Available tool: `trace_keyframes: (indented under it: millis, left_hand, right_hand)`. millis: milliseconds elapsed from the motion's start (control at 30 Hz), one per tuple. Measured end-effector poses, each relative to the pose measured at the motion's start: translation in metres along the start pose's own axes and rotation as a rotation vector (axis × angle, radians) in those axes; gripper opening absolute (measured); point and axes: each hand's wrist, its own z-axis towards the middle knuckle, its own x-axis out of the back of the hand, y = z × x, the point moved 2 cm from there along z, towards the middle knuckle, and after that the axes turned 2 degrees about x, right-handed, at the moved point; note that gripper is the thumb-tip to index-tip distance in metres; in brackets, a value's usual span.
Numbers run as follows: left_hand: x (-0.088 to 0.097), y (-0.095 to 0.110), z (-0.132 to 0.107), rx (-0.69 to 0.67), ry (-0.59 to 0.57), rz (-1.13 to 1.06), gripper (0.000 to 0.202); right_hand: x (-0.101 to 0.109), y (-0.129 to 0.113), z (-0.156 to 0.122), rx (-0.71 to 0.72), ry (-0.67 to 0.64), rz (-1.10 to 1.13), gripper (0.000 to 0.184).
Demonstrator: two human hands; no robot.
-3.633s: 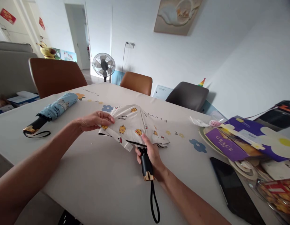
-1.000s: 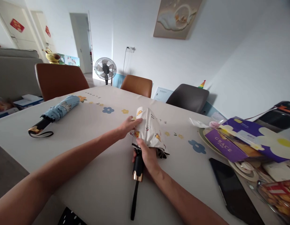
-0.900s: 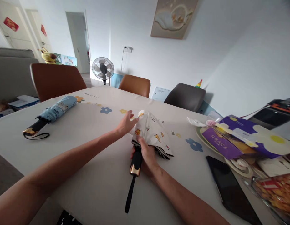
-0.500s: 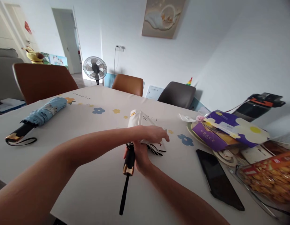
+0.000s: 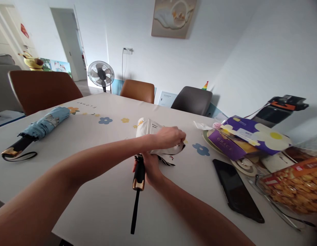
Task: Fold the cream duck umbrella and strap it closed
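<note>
A white folding umbrella (image 5: 145, 128) with loose, unwrapped canopy folds lies ahead of me, its black and gold handle (image 5: 139, 174) and wrist strap pointing toward me. From beneath, my right hand (image 5: 152, 168) wraps round it where the canopy meets the handle; fingertips show left of the handle. My left hand (image 5: 170, 137) crosses above the right one, fingers closed on a canopy fold at the right side. The left forearm hides part of the canopy. A closed light-blue umbrella (image 5: 47, 123) rests at the table's left.
The table (image 5: 96, 212) has a flower-printed cover. On its right are a black phone (image 5: 236, 189), purple boxes (image 5: 225, 145), a snack package (image 5: 296, 186) and a dark bottle (image 5: 272, 111). Chairs (image 5: 137, 90) and a fan (image 5: 101, 73) stand beyond the far edge.
My left hand has gone from extended fingers to closed on the canopy edge, lifting that fold. My right hand keeps its hold. The view has shifted slightly.
</note>
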Motion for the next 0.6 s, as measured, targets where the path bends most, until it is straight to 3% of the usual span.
trace_keyframes:
  millis: [100,167,300,367,467,600]
  left_hand:
    - [0.033,0.004,-0.020,0.086,0.199,-0.175,0.019]
    - [0.054,0.003,-0.039,0.133,0.271,-0.285,0.022]
    - [0.084,-0.019,-0.086,0.195,0.524,-0.421,0.012]
    - [0.090,-0.037,-0.110,0.225,0.637,-0.392,0.015]
    - [0.087,-0.063,-0.139,0.272,0.657,-0.339,0.031]
    - [0.078,-0.088,-0.159,0.330,0.771,-0.464,0.020]
  right_hand:
    - [0.001,0.001,0.001,-0.049,0.013,0.019,0.031]
    - [0.002,0.002,0.003,-0.066,0.017,0.035,0.032]
    - [0.003,0.004,0.005,-0.041,-0.044,0.059,0.036]
    - [0.003,0.005,0.005,-0.038,-0.077,0.077,0.035]
    - [0.003,0.004,0.004,-0.016,-0.087,0.088,0.031]
    - [0.002,0.001,0.002,0.026,-0.167,0.067,0.034]
